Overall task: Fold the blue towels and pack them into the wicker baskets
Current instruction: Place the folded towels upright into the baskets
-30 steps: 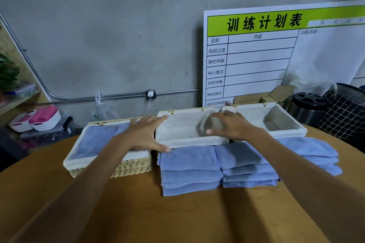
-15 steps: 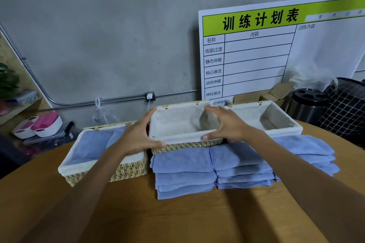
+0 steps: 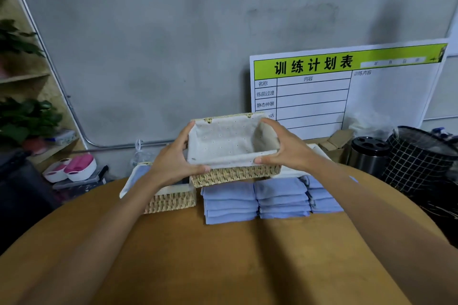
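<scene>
Woven wicker basket (image 3: 235, 176) with matt cloth lining; smooth wooden table (image 3: 223, 255).

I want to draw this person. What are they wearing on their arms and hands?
Nothing that shows. Both forearms are bare, with no sleeves reaching into view. The left hand and right hand have no gloves, and no rings, watch or bracelets can be seen.

A bare grey concrete wall (image 3: 153, 39) rises behind a round wooden table (image 3: 223, 260). A white planning board (image 3: 347, 91) with a green header leans against it at far right, a metal conduit (image 3: 74, 116) runs down the wall at left, and potted plants (image 3: 24, 116) sit on wooden shelving (image 3: 27, 78) at far left.
</scene>
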The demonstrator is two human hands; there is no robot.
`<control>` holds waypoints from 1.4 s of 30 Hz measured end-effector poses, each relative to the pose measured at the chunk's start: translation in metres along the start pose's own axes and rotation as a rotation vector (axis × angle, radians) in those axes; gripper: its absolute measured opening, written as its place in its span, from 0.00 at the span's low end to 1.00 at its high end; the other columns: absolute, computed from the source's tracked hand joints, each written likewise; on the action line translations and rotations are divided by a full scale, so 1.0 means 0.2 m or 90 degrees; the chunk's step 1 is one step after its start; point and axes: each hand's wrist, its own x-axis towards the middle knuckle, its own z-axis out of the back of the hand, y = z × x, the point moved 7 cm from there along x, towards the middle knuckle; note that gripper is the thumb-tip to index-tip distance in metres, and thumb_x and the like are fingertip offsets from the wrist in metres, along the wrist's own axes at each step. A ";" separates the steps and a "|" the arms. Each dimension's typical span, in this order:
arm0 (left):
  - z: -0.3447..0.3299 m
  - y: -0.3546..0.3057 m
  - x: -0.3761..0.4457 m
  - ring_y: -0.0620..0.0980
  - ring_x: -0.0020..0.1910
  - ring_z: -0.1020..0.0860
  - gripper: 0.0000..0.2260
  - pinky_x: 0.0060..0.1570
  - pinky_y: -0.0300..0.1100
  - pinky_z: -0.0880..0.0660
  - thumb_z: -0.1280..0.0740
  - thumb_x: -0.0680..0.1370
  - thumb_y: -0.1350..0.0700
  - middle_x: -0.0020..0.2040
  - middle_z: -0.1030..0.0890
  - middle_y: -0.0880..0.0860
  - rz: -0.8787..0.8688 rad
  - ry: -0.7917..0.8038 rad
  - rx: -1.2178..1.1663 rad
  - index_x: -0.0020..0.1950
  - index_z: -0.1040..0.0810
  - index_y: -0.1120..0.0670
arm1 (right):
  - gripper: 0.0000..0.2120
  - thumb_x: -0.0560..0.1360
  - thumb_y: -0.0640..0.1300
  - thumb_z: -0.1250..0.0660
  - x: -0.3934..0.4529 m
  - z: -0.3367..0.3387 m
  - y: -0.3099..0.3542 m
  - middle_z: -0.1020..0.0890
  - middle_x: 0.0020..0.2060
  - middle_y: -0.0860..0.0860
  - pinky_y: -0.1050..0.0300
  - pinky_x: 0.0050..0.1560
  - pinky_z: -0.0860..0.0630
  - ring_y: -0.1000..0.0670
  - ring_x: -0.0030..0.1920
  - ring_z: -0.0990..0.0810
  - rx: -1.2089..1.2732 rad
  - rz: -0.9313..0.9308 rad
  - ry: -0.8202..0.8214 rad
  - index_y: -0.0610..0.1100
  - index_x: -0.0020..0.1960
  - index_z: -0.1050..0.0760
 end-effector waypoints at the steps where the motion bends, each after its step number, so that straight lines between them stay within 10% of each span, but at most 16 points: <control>1: 0.01 -0.03 -0.07 0.47 0.72 0.29 0.56 0.69 0.55 0.29 0.20 0.58 0.34 0.75 0.30 0.44 0.000 0.001 0.003 0.76 0.55 0.26 | 0.52 0.64 0.60 0.19 -0.06 0.00 0.03 0.36 0.76 0.57 0.54 0.65 0.31 0.50 0.72 0.33 0.004 0.001 0.000 0.61 0.78 0.47; 12: -0.04 -0.23 -0.77 0.44 0.70 0.28 0.58 0.70 0.45 0.31 0.22 0.59 0.31 0.73 0.29 0.44 -0.009 0.038 0.059 0.75 0.62 0.26 | 0.55 0.60 0.66 0.22 -0.75 -0.06 0.16 0.35 0.75 0.58 0.49 0.68 0.29 0.52 0.69 0.30 0.018 -0.005 0.003 0.69 0.76 0.52; 21: -0.12 -0.23 -1.05 0.52 0.71 0.28 0.58 0.71 0.51 0.32 0.23 0.61 0.31 0.73 0.27 0.46 -0.015 0.054 0.093 0.75 0.65 0.27 | 0.57 0.58 0.69 0.23 -1.04 -0.17 0.19 0.39 0.76 0.61 0.50 0.69 0.31 0.53 0.73 0.35 0.019 -0.037 0.032 0.69 0.76 0.56; 31: -0.29 -0.15 -1.24 0.47 0.74 0.31 0.59 0.79 0.55 0.55 0.25 0.64 0.31 0.76 0.32 0.43 0.008 0.128 0.115 0.75 0.70 0.31 | 0.59 0.58 0.70 0.23 -1.23 -0.32 0.08 0.39 0.77 0.60 0.48 0.70 0.31 0.53 0.74 0.36 0.012 -0.066 0.073 0.70 0.76 0.57; 42: -0.49 0.05 -1.24 0.57 0.78 0.39 0.58 0.79 0.60 0.52 0.27 0.60 0.25 0.80 0.38 0.45 0.062 0.153 0.098 0.74 0.68 0.27 | 0.57 0.60 0.69 0.23 -1.27 -0.48 -0.07 0.45 0.79 0.60 0.49 0.74 0.36 0.53 0.77 0.41 0.007 -0.085 0.121 0.70 0.76 0.58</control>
